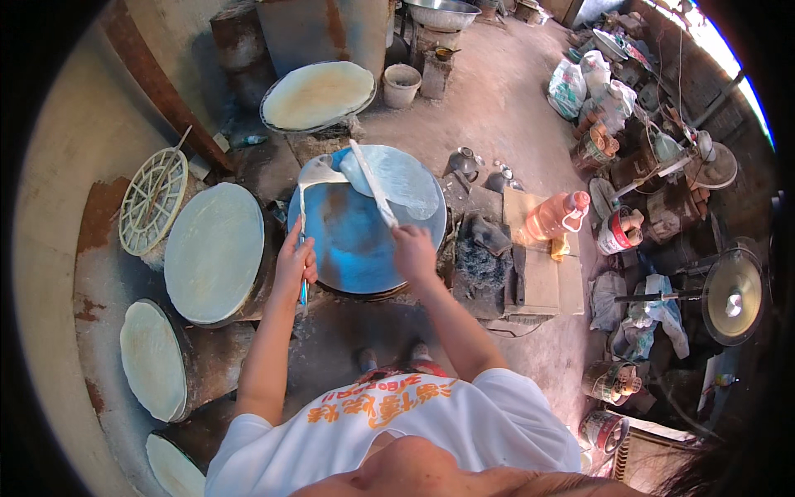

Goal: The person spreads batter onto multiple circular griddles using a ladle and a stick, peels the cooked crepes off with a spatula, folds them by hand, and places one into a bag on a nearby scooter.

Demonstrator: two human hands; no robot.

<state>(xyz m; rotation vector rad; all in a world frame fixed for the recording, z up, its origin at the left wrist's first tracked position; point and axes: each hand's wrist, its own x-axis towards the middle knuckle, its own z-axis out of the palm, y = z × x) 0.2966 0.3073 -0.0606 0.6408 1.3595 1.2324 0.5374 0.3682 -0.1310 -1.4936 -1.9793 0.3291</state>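
A round dark griddle lies in front of me, bluish with sheen. My left hand is closed round the handle of a ladle, whose pale, batter-coated bowl is over the griddle's far left edge. My right hand grips a long, flat, whitish scraper; it slants away to the far left, its tip near the ladle bowl. A patch of wet, pale batter covers the griddle's far right part, beside and partly under the scraper.
Large thin pancakes lie on round surfaces to the left and on another beyond the griddle. A slatted round rack leans by the wall. To the right are cardboard with a pinkish jug, and dark kettles. A bucket stands farther back.
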